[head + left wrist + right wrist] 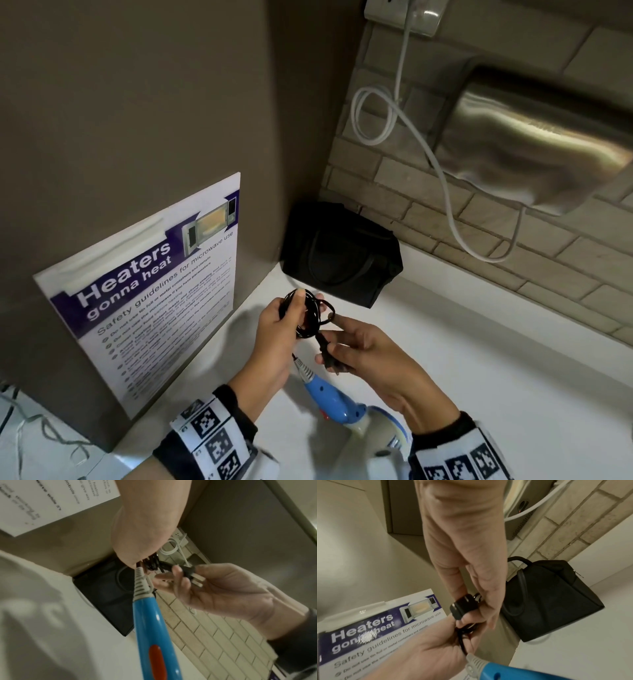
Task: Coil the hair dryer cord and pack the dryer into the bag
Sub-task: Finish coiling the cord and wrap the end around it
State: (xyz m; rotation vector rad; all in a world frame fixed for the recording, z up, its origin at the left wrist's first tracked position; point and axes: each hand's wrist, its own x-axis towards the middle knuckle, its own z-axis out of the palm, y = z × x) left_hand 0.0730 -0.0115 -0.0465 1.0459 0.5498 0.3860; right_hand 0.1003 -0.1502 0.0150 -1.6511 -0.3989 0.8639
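Two hands up over the white counter [479, 359] here. Nearest the camera, the hair dryer [334, 401] hangs blue handle up and pale body down near the wrists, though whether the body rests on the counter I can't tell. A bit further out, the left hand [274, 339] has its fingers and thumb curled round the coiled black cord [310, 317], and the right hand [373, 356] pinches the plug [327, 356] at the loose end. Past them the black bag [342, 253] sits back in the corner against the tile wall, and its opening looks shut as far as I can see.

What could go wrong: the loops are only held by that one grip, so if it slackens while the plug end gets tucked, I reckon the whole coil springs apart. Nothing seems to hold the dryer itself, so its weight may be dragging on the cord where it leaves the handle.

View differences: the left wrist camera shows the plug's two metal prongs, which the head view doesn't. The right wrist camera shows the bag's carry handle standing up. Only the head view takes in the metal wall unit [534, 144] and white cable [404, 113] above.
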